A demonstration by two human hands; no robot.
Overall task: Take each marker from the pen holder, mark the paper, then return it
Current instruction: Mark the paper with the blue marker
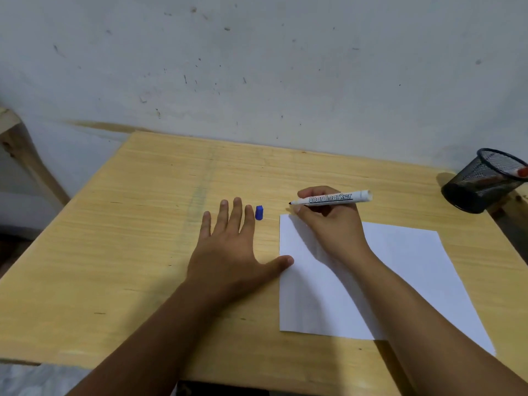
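My right hand (328, 221) grips an uncapped white board marker (331, 198), held nearly level with its dark tip pointing left, just above the far left corner of the white paper (405, 270). The marker's blue cap (259, 212) stands on the table between my hands. My left hand (228, 247) lies flat and open on the wood, fingers spread, thumb touching the paper's left edge. A black mesh pen holder (483, 181) sits at the far right with a red-capped marker (521, 172) leaning in it. The paper shows no marks that I can see.
The light wooden table (128, 238) backs onto a scuffed white wall (257, 67). Its left and front edges drop off to the floor. A wooden frame (17, 138) stands at the far left beside the table.
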